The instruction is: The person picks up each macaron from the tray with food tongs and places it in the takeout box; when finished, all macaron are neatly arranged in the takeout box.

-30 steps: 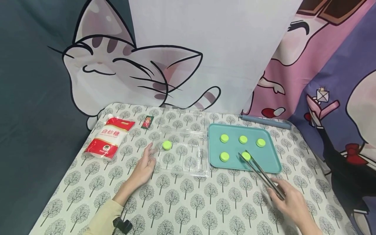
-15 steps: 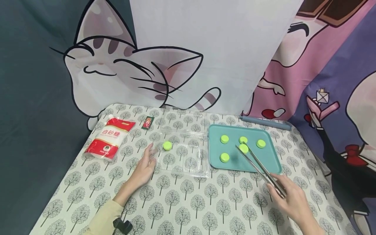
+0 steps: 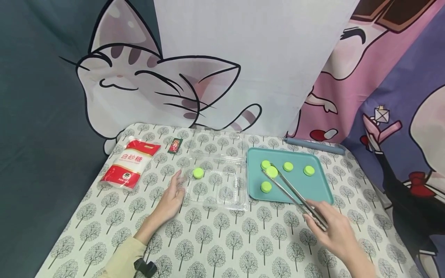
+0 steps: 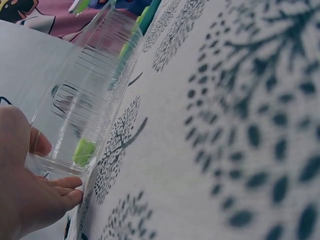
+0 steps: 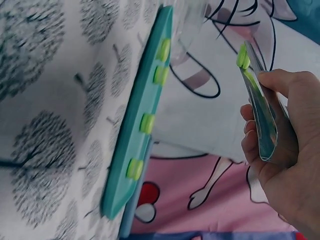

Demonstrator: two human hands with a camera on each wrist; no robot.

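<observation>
My right hand (image 3: 335, 231) grips a pair of metal tongs (image 3: 295, 195), whose tips pinch a light green macaron (image 3: 272, 172) over the left part of the teal tray (image 3: 299, 195). In the right wrist view, the held macaron (image 5: 243, 56) is off the tray. Several similar macarons (image 3: 309, 170) sit on the tray. My left hand (image 3: 170, 199) holds the near left wall of a clear plastic container (image 3: 217, 204); in the left wrist view its digits lie on either side of that wall. One macaron (image 3: 198, 173) is in the container's left part. The hinged lid (image 3: 217, 143) lies back.
A red and white bag of sugar (image 3: 130, 163) lies at the left, near a small dark green and red packet (image 3: 175, 146). Behind the tray is a blue-grey roll (image 3: 314, 145). A tree-print cloth (image 3: 215, 247) covers the table; a cartoon curtain (image 3: 271, 65) hangs behind.
The tongs lifted the macaron from the tray's front middle and carried it left, now near the two left macarons. My left hand and the container stayed put.
</observation>
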